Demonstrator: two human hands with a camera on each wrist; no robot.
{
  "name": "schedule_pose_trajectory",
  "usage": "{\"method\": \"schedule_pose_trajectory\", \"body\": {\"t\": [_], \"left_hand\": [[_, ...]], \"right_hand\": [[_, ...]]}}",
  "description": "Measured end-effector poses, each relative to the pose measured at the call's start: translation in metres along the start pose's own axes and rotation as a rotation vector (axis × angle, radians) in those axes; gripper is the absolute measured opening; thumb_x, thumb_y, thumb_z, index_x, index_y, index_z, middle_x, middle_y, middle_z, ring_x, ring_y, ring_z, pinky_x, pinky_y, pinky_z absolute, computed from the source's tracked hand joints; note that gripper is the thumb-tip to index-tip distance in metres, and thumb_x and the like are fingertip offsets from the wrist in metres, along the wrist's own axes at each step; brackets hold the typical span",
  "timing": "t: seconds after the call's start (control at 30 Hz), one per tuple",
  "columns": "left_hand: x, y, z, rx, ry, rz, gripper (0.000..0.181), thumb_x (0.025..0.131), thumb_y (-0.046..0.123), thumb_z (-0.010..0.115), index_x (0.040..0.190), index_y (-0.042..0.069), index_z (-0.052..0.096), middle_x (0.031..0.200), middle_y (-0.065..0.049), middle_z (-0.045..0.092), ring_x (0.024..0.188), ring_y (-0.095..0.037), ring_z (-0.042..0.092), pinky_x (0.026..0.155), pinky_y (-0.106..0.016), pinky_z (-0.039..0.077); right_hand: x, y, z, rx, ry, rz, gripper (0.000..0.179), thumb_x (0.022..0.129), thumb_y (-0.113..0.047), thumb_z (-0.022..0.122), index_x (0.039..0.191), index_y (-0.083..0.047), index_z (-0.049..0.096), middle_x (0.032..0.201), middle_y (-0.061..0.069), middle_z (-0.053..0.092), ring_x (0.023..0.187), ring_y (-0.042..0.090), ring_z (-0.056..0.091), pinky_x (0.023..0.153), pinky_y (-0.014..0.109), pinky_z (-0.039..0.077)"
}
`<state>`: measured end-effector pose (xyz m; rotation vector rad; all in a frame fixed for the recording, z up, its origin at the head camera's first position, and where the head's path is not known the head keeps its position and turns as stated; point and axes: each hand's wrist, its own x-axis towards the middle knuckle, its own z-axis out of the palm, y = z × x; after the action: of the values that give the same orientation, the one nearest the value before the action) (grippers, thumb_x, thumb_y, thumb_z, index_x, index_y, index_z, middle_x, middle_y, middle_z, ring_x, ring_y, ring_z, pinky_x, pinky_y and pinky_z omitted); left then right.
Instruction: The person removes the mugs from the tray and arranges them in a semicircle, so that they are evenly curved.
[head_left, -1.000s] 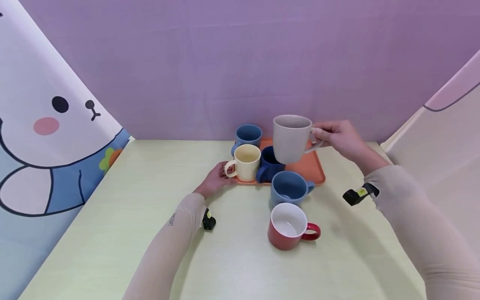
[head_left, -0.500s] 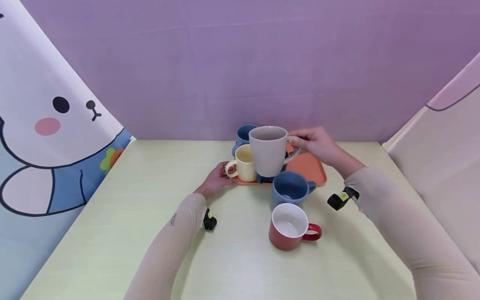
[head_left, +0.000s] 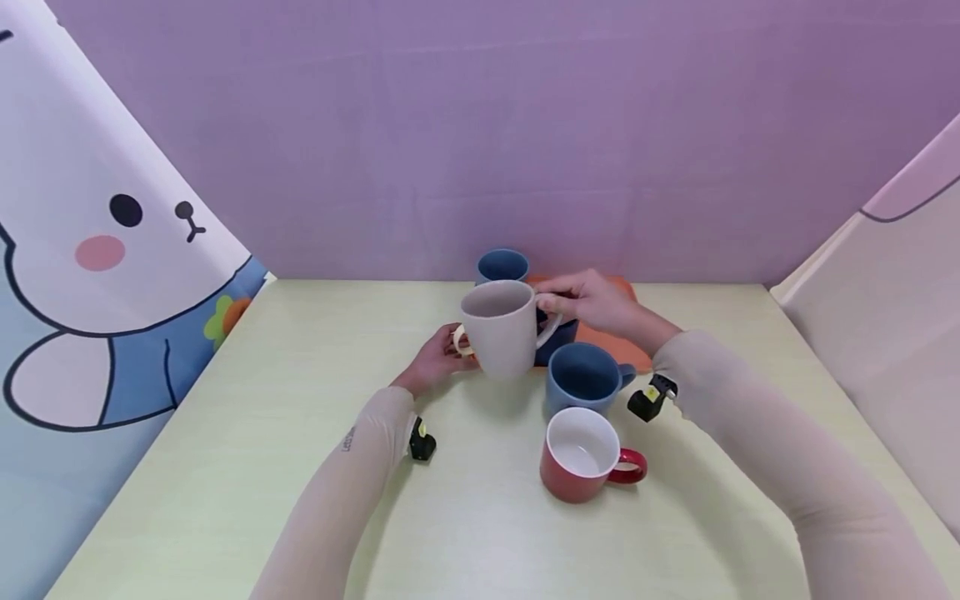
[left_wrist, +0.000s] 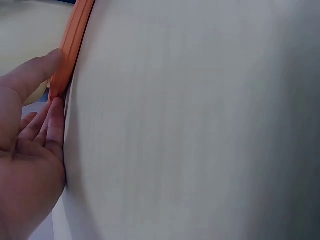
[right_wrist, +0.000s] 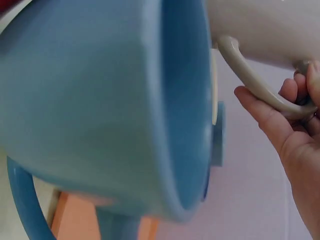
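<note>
In the head view, my right hand (head_left: 592, 302) pinches the handle of a light grey mug (head_left: 501, 333), held upright in the air. It hangs in front of a cream mug (head_left: 461, 340), of which little more than the handle shows. My left hand (head_left: 435, 360) grips the front left edge of an orange tray (head_left: 618, 346); in the left wrist view the thumb (left_wrist: 42, 70) lies over its rim and fingers are beneath. A dark blue mug (head_left: 558, 340) and a blue mug (head_left: 502, 265) also stand on the tray, both partly hidden.
A second blue mug (head_left: 581, 379) stands on the table just before the tray, its handle to the right. Nearer me is a red mug (head_left: 573, 477) with a white inside. A purple cloth wall (head_left: 480, 142) rises behind the table.
My right hand has carried the grey mug left and lower, from over the tray's right part to in front of the cream mug. The left hand stays at the tray edge.
</note>
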<state>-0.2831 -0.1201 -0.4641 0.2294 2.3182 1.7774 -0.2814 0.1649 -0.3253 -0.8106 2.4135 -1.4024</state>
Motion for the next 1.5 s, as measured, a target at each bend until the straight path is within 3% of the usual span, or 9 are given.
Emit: {"method": "schedule_pose_trajectory", "body": {"t": [0.1,0.27,0.43,0.63,1.0,1.13,1.27,1.37,1.5], "left_hand": [[-0.001,0.001,0.0,-0.029,-0.009,0.019,0.07,0.088,-0.009,0.067,0.148,-0.006,0.03,0.141,-0.027,0.049,0.128,-0.038,0.05,0.108,-0.043,0.041],[-0.002,0.003,0.0,0.009,-0.007,0.058,0.064,0.089,-0.01,0.064,0.144,-0.011,0.032,0.143,-0.03,0.046,0.132,-0.041,0.046,0.109,-0.046,0.04],[-0.001,0.001,-0.001,0.079,0.025,0.075,0.063,0.089,-0.008,0.065,0.144,-0.01,0.035,0.142,-0.029,0.047,0.131,-0.04,0.047,0.11,-0.046,0.038],[0.002,-0.002,-0.001,0.091,0.009,0.082,0.059,0.093,-0.012,0.058,0.145,-0.012,0.03,0.144,-0.031,0.045,0.135,-0.039,0.043,0.113,-0.044,0.035],[0.001,0.0,-0.002,0.062,0.005,0.074,0.063,0.089,-0.01,0.062,0.145,-0.011,0.032,0.144,-0.031,0.045,0.134,-0.041,0.045,0.111,-0.046,0.037],[-0.001,0.001,-0.003,0.139,0.03,0.069,0.063,0.089,-0.005,0.066,0.144,-0.008,0.036,0.143,-0.028,0.047,0.133,-0.039,0.045,0.112,-0.047,0.035],[-0.001,-0.002,-0.005,0.213,0.048,0.076,0.059,0.093,0.006,0.066,0.145,-0.004,0.039,0.144,-0.024,0.047,0.135,-0.037,0.042,0.114,-0.048,0.031],[-0.003,-0.002,-0.007,0.173,0.03,0.071,0.06,0.094,0.013,0.065,0.147,0.0,0.038,0.146,-0.02,0.046,0.137,-0.036,0.04,0.115,-0.049,0.029],[-0.01,0.004,-0.008,0.128,-0.009,0.118,0.066,0.091,0.006,0.064,0.149,-0.003,0.032,0.147,-0.024,0.043,0.137,-0.039,0.038,0.115,-0.051,0.027]], "right_hand": [[0.002,0.001,0.005,-0.024,-0.06,-0.01,0.03,0.099,-0.012,0.062,0.127,-0.005,0.068,0.115,0.012,0.07,0.096,0.028,0.069,0.083,0.044,0.058],[0.004,0.005,0.011,-0.063,-0.138,-0.036,0.028,0.098,-0.012,0.064,0.124,-0.005,0.069,0.111,0.01,0.07,0.091,0.028,0.068,0.079,0.041,0.059],[0.008,0.01,0.015,-0.074,-0.206,-0.13,0.024,0.097,-0.007,0.063,0.119,0.0,0.07,0.107,0.013,0.068,0.088,0.032,0.069,0.077,0.037,0.059],[0.012,0.015,0.019,-0.131,-0.24,-0.194,0.021,0.097,-0.007,0.064,0.115,0.0,0.071,0.101,0.009,0.069,0.087,0.031,0.066,0.08,0.035,0.058],[-0.003,0.007,0.018,-0.063,-0.167,-0.085,0.029,0.097,-0.005,0.062,0.125,0.002,0.066,0.112,0.014,0.068,0.095,0.033,0.068,0.085,0.037,0.057],[-0.014,-0.003,0.021,-0.076,-0.109,-0.039,0.03,0.097,-0.009,0.064,0.127,-0.003,0.067,0.113,0.011,0.069,0.095,0.029,0.069,0.084,0.038,0.058],[-0.023,-0.014,0.029,-0.12,-0.04,-0.063,0.028,0.096,-0.009,0.065,0.123,-0.002,0.07,0.11,0.011,0.071,0.093,0.026,0.068,0.081,0.038,0.058],[-0.029,-0.023,0.034,-0.151,-0.009,-0.078,0.027,0.095,-0.009,0.067,0.121,-0.001,0.07,0.107,0.01,0.072,0.088,0.023,0.066,0.074,0.033,0.058],[-0.042,-0.038,0.04,-0.166,0.001,-0.099,0.026,0.094,-0.009,0.069,0.118,-0.001,0.072,0.102,0.008,0.072,0.083,0.019,0.064,0.067,0.028,0.054]]}}
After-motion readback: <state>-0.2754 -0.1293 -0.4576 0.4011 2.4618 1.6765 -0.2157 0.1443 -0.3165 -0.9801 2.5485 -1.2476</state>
